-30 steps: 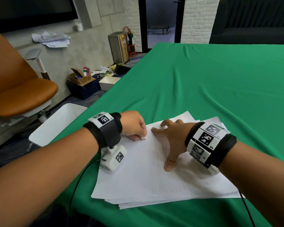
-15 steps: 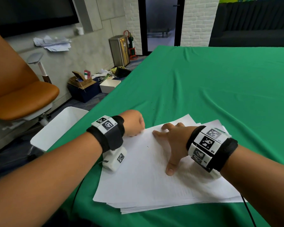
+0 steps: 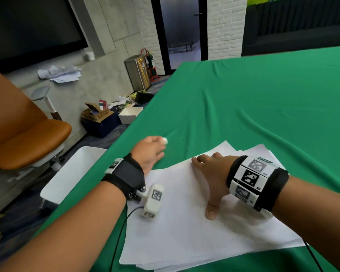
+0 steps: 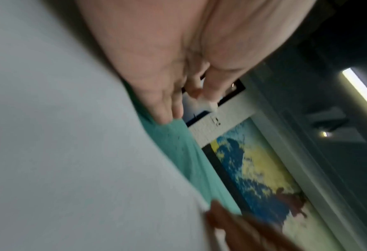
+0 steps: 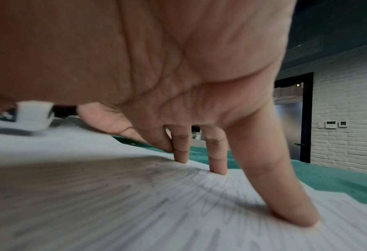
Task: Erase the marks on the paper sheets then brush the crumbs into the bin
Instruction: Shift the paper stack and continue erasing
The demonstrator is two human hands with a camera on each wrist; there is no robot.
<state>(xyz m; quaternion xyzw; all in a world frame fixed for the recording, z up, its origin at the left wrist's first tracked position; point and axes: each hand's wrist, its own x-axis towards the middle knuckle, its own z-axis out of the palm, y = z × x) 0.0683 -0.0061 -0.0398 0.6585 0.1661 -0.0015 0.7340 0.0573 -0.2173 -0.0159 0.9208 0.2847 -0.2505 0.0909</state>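
Note:
A stack of white paper sheets (image 3: 185, 228) lies on the green tablecloth (image 3: 263, 107). Faint pencil marks (image 5: 201, 195) cross the top sheet. My right hand (image 3: 208, 179) lies flat on the paper, its fingers (image 5: 285, 203) straight and pressing down. My left hand (image 3: 159, 148) is just past the sheet's far left corner, over the cloth, pinching a small white eraser (image 3: 164, 140) that also shows at its fingertips (image 4: 210, 103). Small dark crumbs (image 3: 177, 146) dot the cloth by that hand. A white bin (image 3: 67, 179) stands on the floor beside the table's left edge.
An orange chair (image 3: 28, 134) stands left of the bin. Boxes and clutter (image 3: 100, 116) lie on the floor by the wall, with a steel pedal bin (image 3: 138, 73) further back. The green cloth stretches bare beyond and right of the papers.
My left hand has left the top sheet's upper left edge and moved forward onto the green cloth, still pinching the eraser. The right hand stays flat on the paper.

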